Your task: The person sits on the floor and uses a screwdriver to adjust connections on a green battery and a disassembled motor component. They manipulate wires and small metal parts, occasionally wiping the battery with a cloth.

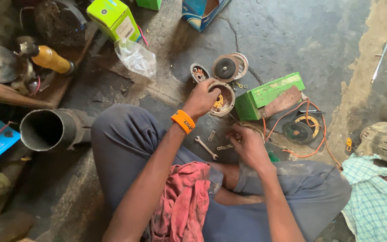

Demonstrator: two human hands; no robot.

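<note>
I sit cross-legged on a concrete floor. My left hand (201,98), with an orange band on its wrist, grips the rim of a round open motor housing (223,99) that shows copper and yellow parts inside. My right hand (246,142) is closed low over the floor, fingers curled near some thin wire; what it holds is unclear. A small spanner (206,147) and small metal bits (224,146) lie between my hands. A round end cover (227,67) and a smaller round part (199,72) lie just beyond the housing.
A green box (265,95) with a brown piece on it sits to the right, beside a dark disc (300,131) with orange wires. A metal pipe (50,129) lies left. A red rag (182,204) is on my lap. A checked cloth (375,206) and a motor (384,141) are far right.
</note>
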